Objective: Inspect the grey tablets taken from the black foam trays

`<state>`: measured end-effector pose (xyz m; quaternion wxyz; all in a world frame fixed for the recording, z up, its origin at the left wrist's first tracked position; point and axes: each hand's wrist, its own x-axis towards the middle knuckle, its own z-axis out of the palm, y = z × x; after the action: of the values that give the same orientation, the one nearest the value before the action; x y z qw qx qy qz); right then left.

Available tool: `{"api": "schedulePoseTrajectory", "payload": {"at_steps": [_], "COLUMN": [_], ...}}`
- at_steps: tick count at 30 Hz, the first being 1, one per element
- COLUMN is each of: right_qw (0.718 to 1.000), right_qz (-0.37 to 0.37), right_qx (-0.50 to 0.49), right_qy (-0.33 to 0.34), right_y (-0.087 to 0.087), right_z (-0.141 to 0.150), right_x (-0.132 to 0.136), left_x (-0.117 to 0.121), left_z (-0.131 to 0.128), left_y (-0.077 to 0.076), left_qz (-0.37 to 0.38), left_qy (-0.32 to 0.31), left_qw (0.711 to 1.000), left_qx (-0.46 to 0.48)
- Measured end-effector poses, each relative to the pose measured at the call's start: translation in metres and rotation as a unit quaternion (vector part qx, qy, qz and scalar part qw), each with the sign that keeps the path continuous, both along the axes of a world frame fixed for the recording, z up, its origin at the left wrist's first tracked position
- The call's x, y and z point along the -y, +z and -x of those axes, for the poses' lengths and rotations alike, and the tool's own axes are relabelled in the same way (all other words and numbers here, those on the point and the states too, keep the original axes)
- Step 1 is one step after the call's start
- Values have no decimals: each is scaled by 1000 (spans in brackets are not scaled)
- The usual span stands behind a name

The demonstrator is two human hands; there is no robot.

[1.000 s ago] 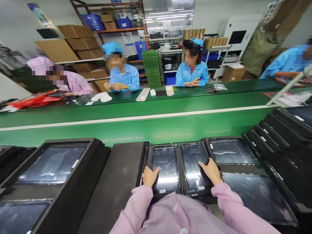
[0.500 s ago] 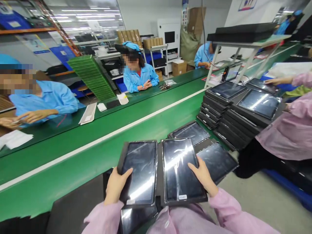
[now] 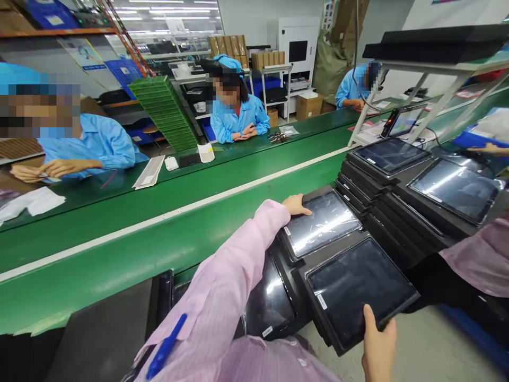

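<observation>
A black foam tray (image 3: 296,273) holds two dark-screened tablets side by side. My left hand (image 3: 296,205) grips its far corner, thumb lying on the far tablet (image 3: 323,223). My right hand (image 3: 377,347) grips the near corner, thumb on the near tablet (image 3: 358,286). The tray sits turned across a lower tray with another tablet (image 3: 268,302), beside tall stacks of trays (image 3: 387,183) on the right. A blue pen (image 3: 165,347) is clipped at my left sleeve.
A green conveyor belt (image 3: 159,233) runs past in front. Workers in blue coats sit across it, with a leaning stack of green trays (image 3: 165,111) behind. A person in a pink sleeve (image 3: 477,260) stands close at right. A metal-legged shelf (image 3: 433,53) rises over the stacks.
The two-tablet tray has swung to the right and away from me, toward the tall stacks. My left arm has stretched out across the view and my right hand has dropped to the near corner.
</observation>
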<state>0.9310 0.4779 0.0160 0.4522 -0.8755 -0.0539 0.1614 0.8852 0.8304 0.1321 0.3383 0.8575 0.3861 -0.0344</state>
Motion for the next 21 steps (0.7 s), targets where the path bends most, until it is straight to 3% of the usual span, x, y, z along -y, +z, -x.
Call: {"api": "schedulePoseTrajectory", "payload": {"at_steps": [2,4,8,12,15,21], "right_qw": [997,995,1000,995,995,999], "right_qz": [77,89,-21,-75,-59,-27], "right_qx": [18,26,-10,-67,-70,-33], "right_qy": [-25,-25,11,-13,-25,23], "right_y": [-7,-19,-37,-33,-28,-30], "right_z": [0,2,9,12,11,13], "right_x": [-6,-8,-6,-7,-9,-12], "left_x": [-7,-16,-33,-38,-36,-38], "left_z": [-6,-3,13,26,33,45], "left_y": [-20,-39,-64,-71,-73,-76], "left_qz": [22,43,86,120,131,181], "left_qy": [-14,-19,-18,1,25,79], "left_qw": [1000,999,996,993,991,980], "left_qx": [-8,-14,-16,-5,9,38]}}
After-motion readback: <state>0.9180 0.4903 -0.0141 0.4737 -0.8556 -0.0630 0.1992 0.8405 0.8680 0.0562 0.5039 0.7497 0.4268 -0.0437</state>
